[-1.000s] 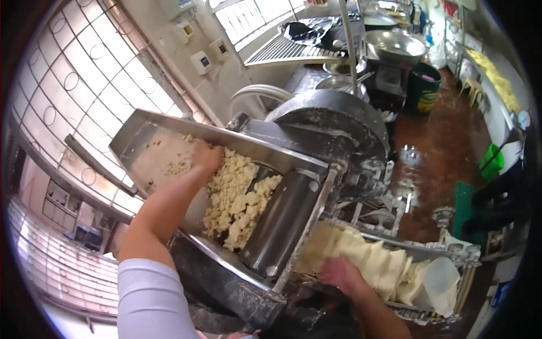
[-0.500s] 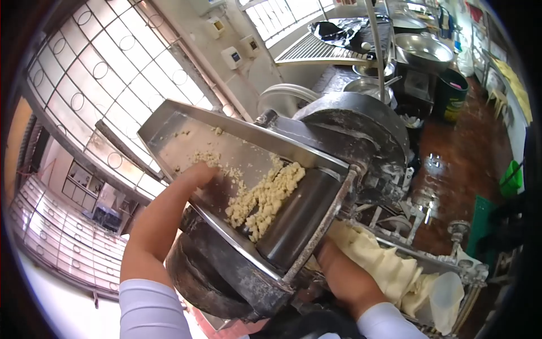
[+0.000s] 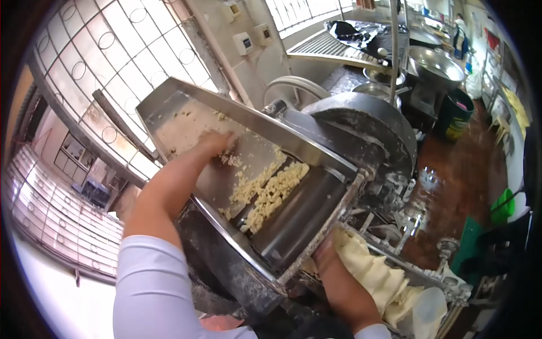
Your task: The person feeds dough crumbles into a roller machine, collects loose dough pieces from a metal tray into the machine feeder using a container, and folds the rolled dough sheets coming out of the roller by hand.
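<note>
My left hand [image 3: 219, 144] is inside the metal hopper [image 3: 259, 133], low over its sloping floor among scattered dough crumbs. Motion smears its fingers. Pale dough crumbs [image 3: 276, 189] lie heaped along the dark metal roller [image 3: 302, 220] at the hopper's lower end. My right hand [image 3: 324, 251] reaches beneath the hopper's front edge, beside the folded sheet of dough [image 3: 367, 268]. The machine hides its fingers, so what they touch cannot be seen.
A rounded dark machine guard [image 3: 367, 121] stands right of the hopper. A translucent plastic scoop [image 3: 430, 311] rests at the dough's near end. Behind are a metal pan [image 3: 435, 65], a dark green bin [image 3: 454, 116] and a barred window [image 3: 121, 68].
My left hand has moved up the hopper floor, away from the roller. The crumb heap by the roller looks smaller. My right hand stays under the front edge. The camera view has shifted slightly.
</note>
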`<state>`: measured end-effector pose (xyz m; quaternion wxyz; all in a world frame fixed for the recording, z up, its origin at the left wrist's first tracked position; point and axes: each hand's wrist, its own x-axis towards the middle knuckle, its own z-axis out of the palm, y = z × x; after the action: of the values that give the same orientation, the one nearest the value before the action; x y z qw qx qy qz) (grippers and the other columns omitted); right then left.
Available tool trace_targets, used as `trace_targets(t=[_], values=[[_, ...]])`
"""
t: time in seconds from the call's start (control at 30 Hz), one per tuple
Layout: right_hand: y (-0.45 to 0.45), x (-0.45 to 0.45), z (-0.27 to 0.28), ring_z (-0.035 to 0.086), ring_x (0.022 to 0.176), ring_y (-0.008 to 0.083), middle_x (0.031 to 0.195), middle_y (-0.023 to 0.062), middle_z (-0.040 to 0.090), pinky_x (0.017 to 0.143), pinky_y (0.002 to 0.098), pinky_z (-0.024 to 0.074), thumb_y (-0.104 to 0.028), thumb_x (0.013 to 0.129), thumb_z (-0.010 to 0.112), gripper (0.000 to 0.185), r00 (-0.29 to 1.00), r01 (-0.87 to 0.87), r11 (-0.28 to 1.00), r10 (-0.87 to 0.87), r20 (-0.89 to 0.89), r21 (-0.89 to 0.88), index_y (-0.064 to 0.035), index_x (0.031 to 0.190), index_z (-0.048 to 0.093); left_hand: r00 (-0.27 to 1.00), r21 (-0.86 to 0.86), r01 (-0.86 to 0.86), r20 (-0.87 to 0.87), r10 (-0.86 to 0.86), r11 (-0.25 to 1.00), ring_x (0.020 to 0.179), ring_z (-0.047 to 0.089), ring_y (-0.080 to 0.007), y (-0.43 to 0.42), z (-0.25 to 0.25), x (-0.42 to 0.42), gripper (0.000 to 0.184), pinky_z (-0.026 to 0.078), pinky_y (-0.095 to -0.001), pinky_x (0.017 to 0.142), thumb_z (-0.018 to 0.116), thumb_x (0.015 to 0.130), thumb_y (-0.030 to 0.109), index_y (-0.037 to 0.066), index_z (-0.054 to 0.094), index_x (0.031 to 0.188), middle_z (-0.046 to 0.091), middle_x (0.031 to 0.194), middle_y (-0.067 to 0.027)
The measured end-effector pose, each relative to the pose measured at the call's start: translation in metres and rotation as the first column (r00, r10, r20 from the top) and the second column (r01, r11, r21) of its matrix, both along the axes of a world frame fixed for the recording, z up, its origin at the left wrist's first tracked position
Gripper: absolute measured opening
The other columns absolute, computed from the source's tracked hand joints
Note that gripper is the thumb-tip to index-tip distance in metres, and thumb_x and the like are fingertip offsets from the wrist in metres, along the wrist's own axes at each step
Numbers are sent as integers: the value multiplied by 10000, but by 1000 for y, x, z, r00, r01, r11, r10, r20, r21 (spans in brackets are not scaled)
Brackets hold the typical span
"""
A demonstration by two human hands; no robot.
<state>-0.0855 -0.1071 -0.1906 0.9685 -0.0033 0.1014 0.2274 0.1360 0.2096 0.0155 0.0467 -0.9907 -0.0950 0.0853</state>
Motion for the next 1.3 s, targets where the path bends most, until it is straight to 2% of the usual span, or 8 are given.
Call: trace_targets(t=[0.13,0.33,0.43,0.53,0.63,0.97,1.1,1.3], values=[[12,9,-1,583,1063,299,1186,139,596,922,443,483,-496,920,405,548,998,64,998,-64,25,-14,-80,1254,533,840,-30,543,36,-542,839,1319,251,-497,-95,-31,-95,507,201,-504,1112,523,870,151,199,410,1362,300,1408,-285],[15,18,0,598,1032,299,1142,144,613,892,446,498,-512,916,415,553,998,60,998,-61,30,19,-71,1219,556,987,-845,117,157,35,521,1274,380,-405,-140,4,-134,642,307,-450,1038,460,913,496,24,390,1343,394,1359,-289],[6,9,3,561,1091,323,1207,148,580,948,469,451,-570,900,384,629,999,29,999,-28,-28,36,-70,1253,531,836,-355,209,548,22,911,1137,497,-440,-41,-1,-8,564,390,-458,952,505,904,409,-15,452,1271,526,1216,-297],[-3,1,-6,478,1197,348,1326,156,500,1044,485,343,-643,872,341,740,996,55,998,-56,-62,-21,-71,1321,474,777,-698,127,512,367,705,1045,562,-404,16,3,72,475,436,-443,908,577,760,248,-25,549,1147,603,1099,-245],[-12,-2,1,459,1218,351,1334,169,489,1057,494,319,-665,856,340,769,992,20,987,-40,-121,-159,-73,1329,465,830,-277,118,555,59,954,1073,541,-407,-36,-4,40,498,406,-455,943,562,764,279,-36,540,1149,592,1130,-236],[-8,5,-17,311,1337,336,1442,162,367,1117,455,179,-681,837,370,862,989,-46,995,33,-141,-92,-31,1403,353,969,-884,36,-82,-232,465,1337,332,-266,-186,22,-185,556,226,-328,1107,372,989,385,-59,410,1321,371,1422,-215],[-14,0,-29,312,1340,316,1463,148,344,1121,419,162,-697,826,390,896,997,-60,992,53,-60,-112,-21,1412,336,954,-850,261,155,-255,458,1259,393,-217,-188,37,-196,533,231,-330,1095,359,995,383,-64,494,1253,496,1283,-165],[-36,-34,-10,419,1262,302,1340,151,458,1045,442,341,-578,864,443,723,989,57,982,-80,-125,-183,-47,1350,378,899,-659,432,371,-233,616,489,448,-136,-194,18,-132,436,348,-305,470,415,961,362,49,557,692,484,576,-49]])
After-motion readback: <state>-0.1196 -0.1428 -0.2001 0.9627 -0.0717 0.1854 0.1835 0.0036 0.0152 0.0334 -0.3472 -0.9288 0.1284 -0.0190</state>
